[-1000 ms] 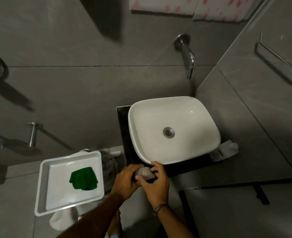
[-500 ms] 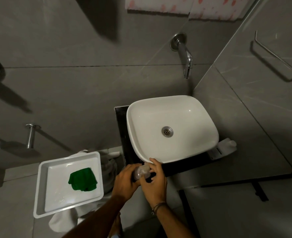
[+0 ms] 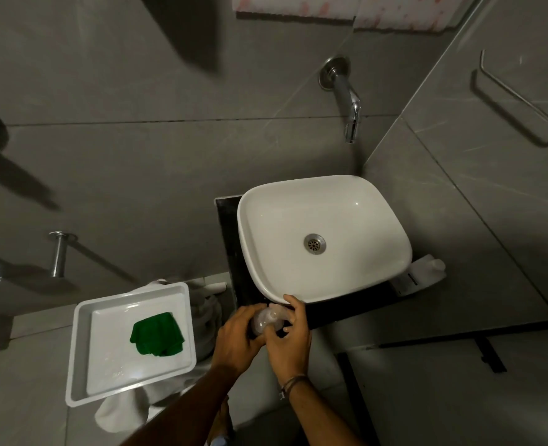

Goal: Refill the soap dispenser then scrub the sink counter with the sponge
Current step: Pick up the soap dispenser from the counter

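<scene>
A small clear soap dispenser (image 3: 265, 319) is held between both hands just in front of the white basin (image 3: 375, 275), over the black sink counter (image 3: 230, 252). My left hand (image 3: 237, 341) wraps its body from the left. My right hand (image 3: 290, 341) grips its top end from the right. A green sponge (image 3: 156, 333) lies in a white tray (image 3: 79, 346) to the left. A white refill bottle (image 3: 422, 275) lies on the counter at the basin's right corner.
A chrome tap (image 3: 346, 98) juts from the grey tiled wall above the basin. The tray rests on a white toilet (image 3: 198, 304). A chrome rail (image 3: 520, 94) is on the right wall, and a chrome peg (image 3: 58, 252) on the left wall.
The hands stay closed on the dispenser at the counter's front edge; the dispenser has tilted a little and the fingers of the right hand have shifted on its top. The view has moved slightly.
</scene>
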Action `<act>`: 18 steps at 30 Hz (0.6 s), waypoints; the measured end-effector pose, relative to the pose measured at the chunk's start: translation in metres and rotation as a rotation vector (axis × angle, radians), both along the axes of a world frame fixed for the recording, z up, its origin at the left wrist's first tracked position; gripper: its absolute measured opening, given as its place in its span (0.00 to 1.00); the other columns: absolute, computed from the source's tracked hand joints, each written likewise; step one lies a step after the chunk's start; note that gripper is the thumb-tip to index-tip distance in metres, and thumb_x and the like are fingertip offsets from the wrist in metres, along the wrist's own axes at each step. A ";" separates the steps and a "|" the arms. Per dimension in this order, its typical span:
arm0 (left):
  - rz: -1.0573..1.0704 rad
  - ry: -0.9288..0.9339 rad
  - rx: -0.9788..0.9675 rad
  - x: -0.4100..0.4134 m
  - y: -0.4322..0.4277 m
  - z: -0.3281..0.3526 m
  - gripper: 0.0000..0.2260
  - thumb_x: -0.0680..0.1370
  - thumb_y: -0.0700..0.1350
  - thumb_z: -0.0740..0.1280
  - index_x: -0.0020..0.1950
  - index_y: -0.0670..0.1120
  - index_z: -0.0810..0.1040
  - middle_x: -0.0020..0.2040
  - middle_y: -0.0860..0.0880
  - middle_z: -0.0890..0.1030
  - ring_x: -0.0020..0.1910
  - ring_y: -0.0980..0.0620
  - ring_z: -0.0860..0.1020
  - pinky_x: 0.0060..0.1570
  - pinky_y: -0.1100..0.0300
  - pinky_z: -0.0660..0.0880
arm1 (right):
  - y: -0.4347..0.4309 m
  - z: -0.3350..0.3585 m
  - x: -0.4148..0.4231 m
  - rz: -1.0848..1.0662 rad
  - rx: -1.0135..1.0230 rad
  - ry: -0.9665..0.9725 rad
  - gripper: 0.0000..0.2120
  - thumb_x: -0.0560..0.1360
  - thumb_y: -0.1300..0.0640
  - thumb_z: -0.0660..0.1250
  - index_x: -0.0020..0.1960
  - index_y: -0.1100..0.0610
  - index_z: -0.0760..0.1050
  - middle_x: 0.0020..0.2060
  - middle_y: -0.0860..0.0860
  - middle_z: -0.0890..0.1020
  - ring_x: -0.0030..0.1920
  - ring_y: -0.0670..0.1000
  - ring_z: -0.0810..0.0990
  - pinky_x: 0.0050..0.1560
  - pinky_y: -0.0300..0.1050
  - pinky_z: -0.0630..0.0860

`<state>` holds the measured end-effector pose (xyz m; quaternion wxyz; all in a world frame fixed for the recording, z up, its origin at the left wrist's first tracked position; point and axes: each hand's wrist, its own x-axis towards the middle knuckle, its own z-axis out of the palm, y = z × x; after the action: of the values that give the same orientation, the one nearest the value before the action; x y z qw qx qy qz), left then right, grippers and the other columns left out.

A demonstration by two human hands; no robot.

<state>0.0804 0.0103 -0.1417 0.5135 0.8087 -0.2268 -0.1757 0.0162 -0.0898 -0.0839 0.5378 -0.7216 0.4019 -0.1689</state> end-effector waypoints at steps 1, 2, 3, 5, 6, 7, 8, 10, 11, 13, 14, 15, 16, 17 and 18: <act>-0.002 -0.001 -0.004 0.000 0.000 0.000 0.24 0.73 0.59 0.71 0.66 0.52 0.81 0.59 0.55 0.83 0.57 0.59 0.81 0.58 0.64 0.78 | 0.001 0.000 -0.001 -0.003 0.004 -0.014 0.35 0.68 0.65 0.77 0.66 0.38 0.70 0.60 0.46 0.82 0.58 0.45 0.81 0.54 0.35 0.82; -0.002 -0.002 -0.012 0.000 0.000 0.000 0.23 0.73 0.58 0.70 0.66 0.51 0.81 0.59 0.54 0.84 0.57 0.58 0.82 0.58 0.61 0.80 | 0.003 0.000 -0.002 -0.011 0.005 -0.027 0.37 0.67 0.65 0.79 0.67 0.40 0.70 0.59 0.45 0.82 0.58 0.44 0.81 0.52 0.32 0.80; -0.002 -0.002 -0.018 0.000 0.000 0.000 0.23 0.73 0.56 0.70 0.66 0.51 0.81 0.59 0.54 0.84 0.57 0.58 0.82 0.58 0.59 0.81 | 0.003 0.000 -0.002 -0.030 0.013 -0.037 0.38 0.65 0.63 0.81 0.68 0.42 0.70 0.57 0.44 0.82 0.57 0.42 0.81 0.50 0.31 0.79; -0.007 -0.003 -0.013 0.000 -0.001 -0.001 0.21 0.74 0.53 0.74 0.67 0.51 0.81 0.59 0.54 0.84 0.57 0.59 0.82 0.58 0.61 0.81 | 0.004 -0.001 0.001 -0.086 0.057 -0.054 0.37 0.64 0.63 0.82 0.66 0.44 0.71 0.55 0.45 0.83 0.56 0.44 0.82 0.49 0.33 0.81; -0.007 -0.005 -0.008 0.000 -0.001 -0.003 0.21 0.74 0.51 0.77 0.67 0.51 0.81 0.59 0.54 0.83 0.57 0.60 0.81 0.57 0.66 0.79 | 0.003 -0.001 0.002 -0.109 0.080 -0.064 0.35 0.65 0.64 0.82 0.65 0.43 0.71 0.55 0.46 0.83 0.56 0.47 0.83 0.48 0.35 0.83; -0.007 -0.005 -0.003 0.000 -0.001 -0.004 0.22 0.74 0.50 0.79 0.67 0.51 0.81 0.59 0.55 0.83 0.56 0.61 0.81 0.56 0.70 0.76 | 0.002 -0.001 0.003 -0.121 0.104 -0.075 0.33 0.67 0.65 0.80 0.63 0.42 0.71 0.55 0.46 0.83 0.55 0.49 0.83 0.48 0.38 0.84; -0.009 0.000 0.001 0.000 -0.001 -0.006 0.23 0.73 0.50 0.80 0.67 0.51 0.81 0.59 0.55 0.83 0.56 0.62 0.81 0.55 0.73 0.75 | 0.001 0.001 0.003 -0.131 0.133 -0.094 0.32 0.68 0.67 0.79 0.62 0.41 0.72 0.54 0.45 0.83 0.55 0.50 0.84 0.48 0.40 0.84; -0.008 0.015 0.004 0.001 -0.001 -0.007 0.24 0.72 0.52 0.82 0.66 0.51 0.81 0.58 0.57 0.83 0.56 0.63 0.80 0.55 0.71 0.75 | -0.004 0.008 -0.002 -0.173 0.193 -0.179 0.30 0.69 0.69 0.78 0.61 0.42 0.74 0.52 0.45 0.85 0.53 0.50 0.86 0.47 0.41 0.84; -0.002 0.019 0.009 0.001 -0.002 -0.008 0.25 0.72 0.52 0.82 0.66 0.51 0.81 0.58 0.57 0.83 0.56 0.65 0.80 0.55 0.71 0.75 | -0.009 0.014 -0.005 -0.218 0.207 -0.238 0.29 0.68 0.71 0.78 0.60 0.45 0.76 0.51 0.48 0.87 0.52 0.49 0.87 0.48 0.41 0.84; 0.015 0.025 0.026 0.001 -0.002 -0.009 0.25 0.70 0.52 0.83 0.66 0.53 0.81 0.58 0.59 0.82 0.56 0.69 0.78 0.55 0.75 0.73 | -0.026 0.027 -0.012 -0.350 0.218 -0.356 0.26 0.67 0.73 0.78 0.58 0.51 0.79 0.49 0.55 0.88 0.49 0.49 0.87 0.49 0.41 0.83; 0.024 0.029 0.034 0.000 -0.003 -0.011 0.26 0.70 0.51 0.83 0.66 0.54 0.80 0.58 0.59 0.82 0.56 0.71 0.78 0.55 0.77 0.71 | -0.037 0.031 -0.015 -0.423 0.214 -0.397 0.23 0.67 0.72 0.79 0.55 0.52 0.81 0.48 0.56 0.87 0.48 0.50 0.87 0.49 0.40 0.83; 0.030 0.034 0.041 -0.001 -0.003 -0.012 0.26 0.70 0.50 0.83 0.66 0.54 0.80 0.58 0.60 0.82 0.56 0.72 0.78 0.55 0.78 0.70 | -0.049 0.034 -0.020 -0.493 0.215 -0.418 0.20 0.67 0.71 0.79 0.52 0.52 0.82 0.48 0.57 0.87 0.47 0.49 0.86 0.50 0.41 0.83; 0.034 0.038 0.043 -0.002 -0.004 -0.014 0.26 0.70 0.49 0.83 0.66 0.55 0.80 0.58 0.61 0.82 0.57 0.72 0.78 0.55 0.79 0.70 | -0.060 0.034 -0.025 -0.564 0.238 -0.423 0.17 0.68 0.69 0.79 0.50 0.53 0.83 0.49 0.58 0.87 0.47 0.50 0.86 0.51 0.44 0.83; 0.040 0.040 0.040 -0.003 -0.004 -0.015 0.26 0.70 0.48 0.84 0.66 0.54 0.80 0.58 0.62 0.82 0.58 0.72 0.78 0.55 0.79 0.70 | -0.070 0.032 -0.028 -0.629 0.291 -0.414 0.15 0.68 0.68 0.79 0.51 0.54 0.84 0.51 0.58 0.87 0.47 0.50 0.87 0.53 0.49 0.83; 0.042 0.041 0.039 -0.004 -0.004 -0.016 0.26 0.70 0.47 0.84 0.66 0.54 0.80 0.58 0.63 0.81 0.58 0.72 0.78 0.56 0.80 0.70 | -0.079 0.026 -0.032 -0.687 0.357 -0.387 0.14 0.69 0.67 0.79 0.53 0.57 0.83 0.52 0.58 0.87 0.48 0.52 0.87 0.55 0.53 0.83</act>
<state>0.0762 0.0058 -0.1579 0.5058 0.8194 -0.1958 -0.1856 -0.0153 -0.1684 -0.0581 0.6323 -0.3966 0.5332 -0.3982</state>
